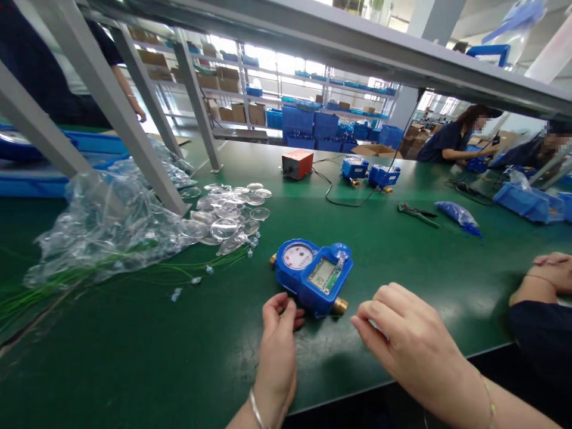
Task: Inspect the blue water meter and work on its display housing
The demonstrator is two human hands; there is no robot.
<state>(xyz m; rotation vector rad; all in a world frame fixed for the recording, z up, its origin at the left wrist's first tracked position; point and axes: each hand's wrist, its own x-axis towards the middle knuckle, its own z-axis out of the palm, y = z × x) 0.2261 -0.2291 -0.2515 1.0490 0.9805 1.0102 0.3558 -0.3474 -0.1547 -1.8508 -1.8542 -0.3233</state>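
Note:
A blue water meter [313, 275] lies on the green bench before me, with a round dial, a small display showing a green circuit board, and brass pipe ends. My left hand [280, 333] is at its near left edge, fingers curled together; whether it touches the casing is unclear. To the right of the near brass end [340, 306], my right hand [402, 328] hovers apart from the meter, thumb and fingers closed in a pinch. Anything in either grip is hidden or too small to name.
Clear plastic discs [227, 217], plastic bags [116, 214] and green seal wires [170, 268] lie left. Beyond are a red box [297, 164], two blue meters [370, 173], pliers [419, 214] and a bag of blue pieces [458, 215]. Another person's hands [547, 277] rest at right.

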